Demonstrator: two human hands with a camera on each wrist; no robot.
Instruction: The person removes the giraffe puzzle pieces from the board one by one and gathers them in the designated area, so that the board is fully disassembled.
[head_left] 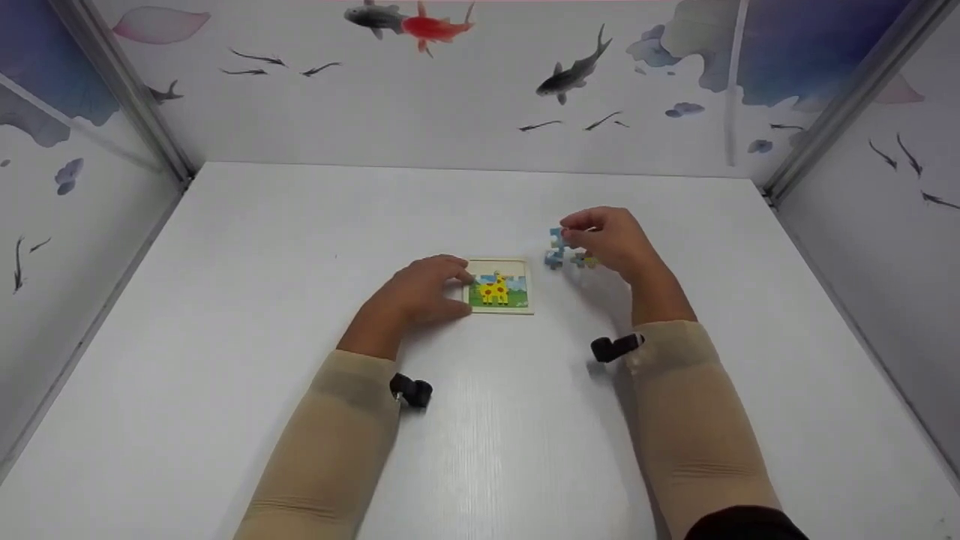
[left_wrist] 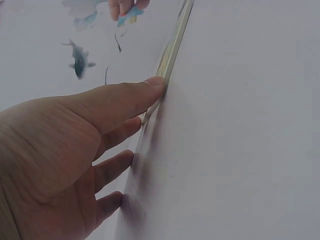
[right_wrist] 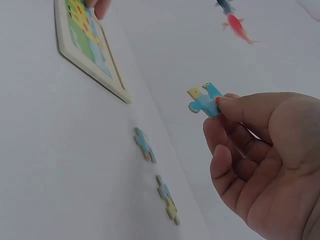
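Note:
A giraffe jigsaw puzzle in a pale wooden tray (head_left: 498, 312) lies on the table, its upper strip bare wood. My left hand (head_left: 427, 289) holds the tray's left edge, thumb at the near corner and fingers along the side. In the right wrist view my right hand (right_wrist: 265, 145) pinches a light-blue puzzle piece (right_wrist: 206, 101) with a yellow corner and a red spot, lifted off the table. Below it lie two loose pieces: a blue puzzle piece (right_wrist: 144, 145) and a blue-and-yellow puzzle piece (right_wrist: 167, 199). They sit just right of the tray.
The white table (head_left: 495, 420) is bounded by a back wall (head_left: 480, 97) printed with fish and by side walls. Each sleeve carries a small black wrist camera, one left (head_left: 412, 391) and one right (head_left: 616, 348).

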